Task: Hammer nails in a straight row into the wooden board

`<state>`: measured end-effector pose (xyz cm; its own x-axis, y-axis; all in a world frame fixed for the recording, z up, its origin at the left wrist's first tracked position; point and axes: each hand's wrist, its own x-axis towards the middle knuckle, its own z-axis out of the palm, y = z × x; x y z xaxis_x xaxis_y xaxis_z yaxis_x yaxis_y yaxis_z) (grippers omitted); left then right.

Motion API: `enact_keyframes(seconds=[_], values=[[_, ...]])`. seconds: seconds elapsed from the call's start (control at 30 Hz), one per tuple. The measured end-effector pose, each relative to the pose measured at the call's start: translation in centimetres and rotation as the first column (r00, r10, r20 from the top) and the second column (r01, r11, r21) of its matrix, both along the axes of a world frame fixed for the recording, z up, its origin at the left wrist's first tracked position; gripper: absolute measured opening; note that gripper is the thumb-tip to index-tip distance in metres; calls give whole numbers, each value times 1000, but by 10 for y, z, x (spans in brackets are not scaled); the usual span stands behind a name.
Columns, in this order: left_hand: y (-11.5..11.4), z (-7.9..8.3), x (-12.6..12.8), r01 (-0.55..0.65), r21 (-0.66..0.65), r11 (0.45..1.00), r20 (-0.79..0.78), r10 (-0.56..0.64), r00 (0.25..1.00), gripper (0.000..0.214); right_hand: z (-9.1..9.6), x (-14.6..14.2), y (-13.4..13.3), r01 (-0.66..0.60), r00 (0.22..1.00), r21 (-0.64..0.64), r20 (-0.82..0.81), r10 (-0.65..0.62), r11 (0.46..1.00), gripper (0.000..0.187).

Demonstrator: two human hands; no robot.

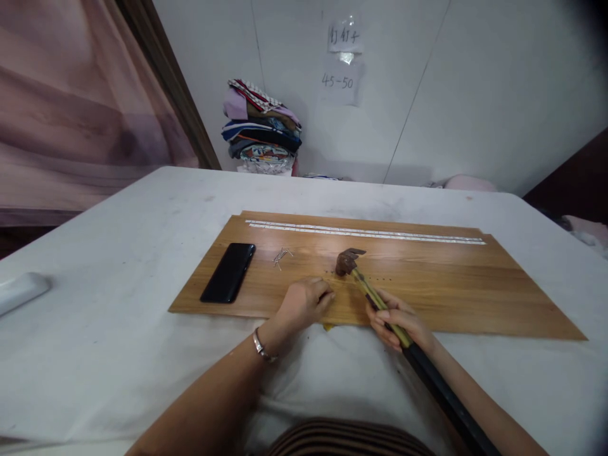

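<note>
My right hand [399, 320] is wrapped around the yellow neck of a claw hammer [373, 294], above its black grip. The rusty brown hammer head is low over a wooden board [451, 285], beside a row of small dark nail marks. To the left of the head, my left hand [306, 301] rests at the board with its fingers curled in. Whatever the fingers may hold is hidden. A small pile of nails [281, 256] lies on the board beyond my left hand.
A black phone [228, 272] lies on the board's left end. Two white measuring strips [365, 232] run along its far side. The board lies on a white-covered surface [118, 253]. Folded clothes [263, 126] are stacked against the wall; a white object [21, 290] sits far left.
</note>
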<state>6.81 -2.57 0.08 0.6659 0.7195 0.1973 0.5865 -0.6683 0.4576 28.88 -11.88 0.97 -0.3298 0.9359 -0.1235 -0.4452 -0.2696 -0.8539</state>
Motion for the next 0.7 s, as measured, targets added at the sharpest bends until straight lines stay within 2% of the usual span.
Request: enact_keyframes(seconds=[0.27, 0.5, 0.7], values=[[1, -4, -1, 1, 9, 1000, -3, -1, 1000, 14, 1, -2, -2, 9, 999, 8, -35, -8, 1000, 24], [1, -3, 0, 4, 5, 1000, -13, -4, 1000, 14, -2, -2, -1, 13, 1000, -1, -18, -13, 1000, 36], [1, -2, 0, -1, 10, 1000, -10, 2, 1000, 14, 0, -1, 0, -23, 1000, 6, -18, 23, 1000, 28]])
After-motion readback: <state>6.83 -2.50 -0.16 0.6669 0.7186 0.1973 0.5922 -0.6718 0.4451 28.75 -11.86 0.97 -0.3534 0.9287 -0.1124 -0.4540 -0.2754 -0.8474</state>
